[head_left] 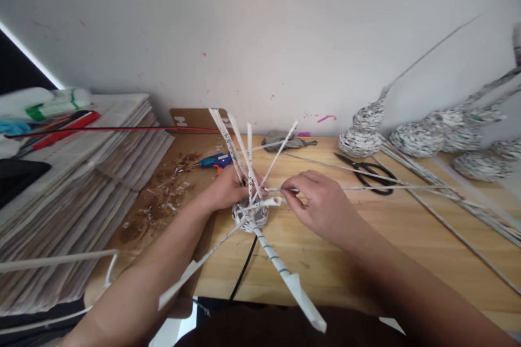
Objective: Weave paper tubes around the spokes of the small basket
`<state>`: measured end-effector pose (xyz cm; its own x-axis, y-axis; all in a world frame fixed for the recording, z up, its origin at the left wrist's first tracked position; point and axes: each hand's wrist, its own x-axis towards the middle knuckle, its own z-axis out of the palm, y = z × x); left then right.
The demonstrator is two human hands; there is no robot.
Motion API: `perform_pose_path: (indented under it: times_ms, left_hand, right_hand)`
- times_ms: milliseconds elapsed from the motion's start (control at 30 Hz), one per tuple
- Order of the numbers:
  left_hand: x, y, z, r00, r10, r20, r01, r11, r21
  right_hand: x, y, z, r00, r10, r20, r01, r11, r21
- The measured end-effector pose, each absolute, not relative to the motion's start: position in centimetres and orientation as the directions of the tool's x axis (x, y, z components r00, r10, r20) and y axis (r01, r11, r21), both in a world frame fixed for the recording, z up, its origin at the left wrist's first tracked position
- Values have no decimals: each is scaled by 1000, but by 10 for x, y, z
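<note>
A small woven paper piece stands just above the table with several rolled paper spokes fanning out of it. One thick spoke with dark stripes points down toward me. My left hand grips the woven piece from behind and the left; its fingertips are partly hidden by the spokes. To the right, my right hand pinches a thin rolled paper strip between thumb and fingers. That strip runs from the woven piece out to the right across the table.
Black scissors and a blue glue gun lie behind the hands. Woven gourd-like paper shapes stand at the back right beside paper rolls. A tall newspaper stack fills the left. A grey cloth-like item lies near the wall.
</note>
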<state>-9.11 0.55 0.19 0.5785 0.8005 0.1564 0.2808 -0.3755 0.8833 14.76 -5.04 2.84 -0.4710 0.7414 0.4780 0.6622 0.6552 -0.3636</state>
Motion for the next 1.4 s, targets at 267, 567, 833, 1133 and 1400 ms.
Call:
perform_pose_path:
  times_ms: [267, 567, 833, 1133, 1400]
  left_hand:
    - [-89, 5, 1, 562, 812, 155, 300, -376, 877]
    - [-90, 2, 8, 552, 826, 114, 302, -325, 896]
    - [-88, 1, 11, 578, 812, 77, 324, -316, 892]
    - [-89, 0, 15, 591, 803, 84, 300, -315, 901]
    - [-88, 0, 17, 623, 777, 87, 306, -345, 887]
  right_hand:
    - [146, -50, 24, -470, 708, 528, 656, 680, -328]
    - [148, -50, 29, -448, 777, 443, 660, 621, -422]
    - [148, -50, 28, -479, 781, 400, 638, 623, -452]
    - [150, -47, 30, -478, 784, 397, 628, 620, -469]
    - [148, -48, 28, -494, 767, 409, 589, 641, -492]
